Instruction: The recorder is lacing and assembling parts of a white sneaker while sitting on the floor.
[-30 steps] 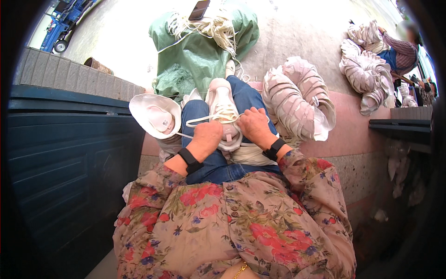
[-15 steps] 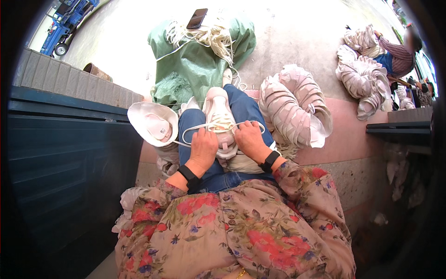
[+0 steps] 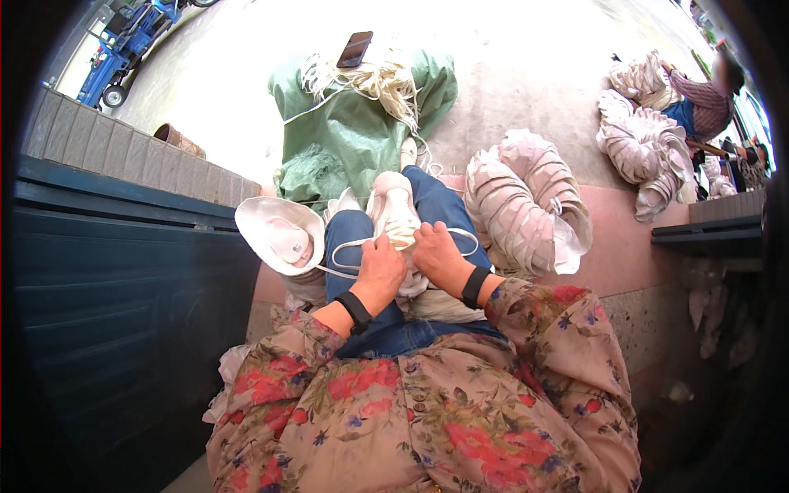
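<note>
Between my thighs rests a pale pink-white shoe upper (image 3: 393,200), its toe pointing away from me. A cream shoelace (image 3: 346,244) loops out to both sides of it. My left hand (image 3: 381,264) is closed on the lace at the left of the opening. My right hand (image 3: 438,258) pinches the lace on the other side, close to the left one. Both hands cover the rear of the upper. Across my lap lies a bundle of cream laces (image 3: 444,307), partly hidden under my right wrist.
To the left stands a stack of nested uppers (image 3: 275,237); to the right, a coiled stack of uppers (image 3: 526,201). Ahead, a green sack (image 3: 345,140) bears laces (image 3: 382,82) and a phone (image 3: 355,49). A blue door (image 3: 123,320) flanks me. Another person (image 3: 699,103) sits far right beside more uppers.
My hands have come closer together over the upper, the left one moving right, and the lace loops have shifted with them. The whole view has tilted slightly.
</note>
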{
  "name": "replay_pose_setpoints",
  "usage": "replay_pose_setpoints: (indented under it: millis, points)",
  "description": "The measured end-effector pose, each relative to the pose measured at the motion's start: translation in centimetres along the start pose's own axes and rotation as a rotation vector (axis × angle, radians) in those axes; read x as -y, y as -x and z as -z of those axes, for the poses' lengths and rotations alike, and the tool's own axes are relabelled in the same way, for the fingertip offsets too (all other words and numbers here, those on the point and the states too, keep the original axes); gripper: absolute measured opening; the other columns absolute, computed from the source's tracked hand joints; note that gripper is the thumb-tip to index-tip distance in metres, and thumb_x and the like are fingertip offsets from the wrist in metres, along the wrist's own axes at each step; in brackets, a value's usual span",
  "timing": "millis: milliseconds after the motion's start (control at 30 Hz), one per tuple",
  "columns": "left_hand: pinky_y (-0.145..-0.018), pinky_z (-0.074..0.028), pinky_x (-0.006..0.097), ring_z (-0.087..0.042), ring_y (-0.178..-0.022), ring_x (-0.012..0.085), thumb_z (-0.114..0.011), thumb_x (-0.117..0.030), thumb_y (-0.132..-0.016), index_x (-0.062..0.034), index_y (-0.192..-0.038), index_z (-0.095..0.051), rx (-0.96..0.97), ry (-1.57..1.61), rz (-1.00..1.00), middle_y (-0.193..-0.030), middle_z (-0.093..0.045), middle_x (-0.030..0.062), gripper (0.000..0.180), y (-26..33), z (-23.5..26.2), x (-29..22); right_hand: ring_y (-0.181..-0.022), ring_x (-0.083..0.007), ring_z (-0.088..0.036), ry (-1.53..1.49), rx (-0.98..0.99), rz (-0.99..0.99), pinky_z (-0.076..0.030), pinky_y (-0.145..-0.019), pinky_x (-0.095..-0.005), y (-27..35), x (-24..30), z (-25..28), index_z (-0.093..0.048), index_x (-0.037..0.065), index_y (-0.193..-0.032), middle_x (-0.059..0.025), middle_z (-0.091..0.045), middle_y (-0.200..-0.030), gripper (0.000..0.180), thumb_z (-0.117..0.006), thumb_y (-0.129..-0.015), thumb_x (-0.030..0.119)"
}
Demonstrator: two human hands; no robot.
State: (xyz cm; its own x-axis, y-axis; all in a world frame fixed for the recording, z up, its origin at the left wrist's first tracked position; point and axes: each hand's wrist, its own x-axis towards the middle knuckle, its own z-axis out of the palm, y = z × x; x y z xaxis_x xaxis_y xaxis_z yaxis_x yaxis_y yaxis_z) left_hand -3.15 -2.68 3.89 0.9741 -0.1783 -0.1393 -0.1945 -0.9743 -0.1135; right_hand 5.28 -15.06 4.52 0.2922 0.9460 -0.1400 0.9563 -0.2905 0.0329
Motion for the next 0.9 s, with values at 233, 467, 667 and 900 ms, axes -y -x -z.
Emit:
replay_pose_setpoints:
  millis: [233,467,667,900]
  points:
    - [-0.065,-0.035,0.036,-0.046,-0.083,0.0215,-0.052,-0.015,-0.068,-0.0063,-0.074,-0.059,0.07,0.014,0.036,-0.075,-0.053,0.0056,0.013,0.2,0.6,0.1,-0.08,-0.0185,-0.046,-0.144,-0.17,0.029,-0.033,-0.067,-0.0318,1.1,-1.3,-2.2,-0.059,0.009,-0.07,-0.0042,-0.05,-0.077,0.007,-0.055,-0.066,0.012]
    - [-0.068,-0.039,0.035,-0.049,-0.084,0.0245,-0.051,-0.013,-0.071,-0.0045,-0.073,-0.053,-0.371,0.235,-0.073,-0.082,-0.053,0.0092,0.009,0.9,-0.6,1.9,-0.08,-0.0197,-0.047,-0.401,-0.375,-0.019,-0.034,-0.069,-0.0318,0.9,-1.5,-2.2,-0.057,0.009,-0.074,-0.004,-0.049,-0.077,0.007,-0.055,-0.068,0.009]
    - [-0.056,-0.043,0.035,-0.056,-0.06,0.0238,-0.052,-0.011,-0.081,0.0025,-0.077,-0.053,-0.351,1.263,0.449,-0.065,-0.056,0.0146,0.014,-3.0,0.9,1.9,-0.067,-0.0332,-0.054,-1.033,-0.607,-0.396,-0.042,-0.058,-0.0405,-1.8,-1.5,1.5,-0.057,0.002,-0.076,-0.014,-0.055,-0.071,0.013,-0.054,-0.079,0.014]
    - [-0.05,-0.043,0.021,-0.05,-0.058,0.0068,-0.052,-0.014,-0.085,0.0007,-0.081,-0.055,-0.194,1.602,0.528,-0.068,-0.053,0.0022,0.016,-4.9,3.7,4.0,-0.068,-0.0327,-0.056,-1.164,-0.596,-0.435,-0.043,-0.059,-0.0376,-3.7,-3.6,3.2,-0.059,0.0,-0.075,-0.017,-0.057,-0.071,0.017,-0.053,-0.078,0.015]
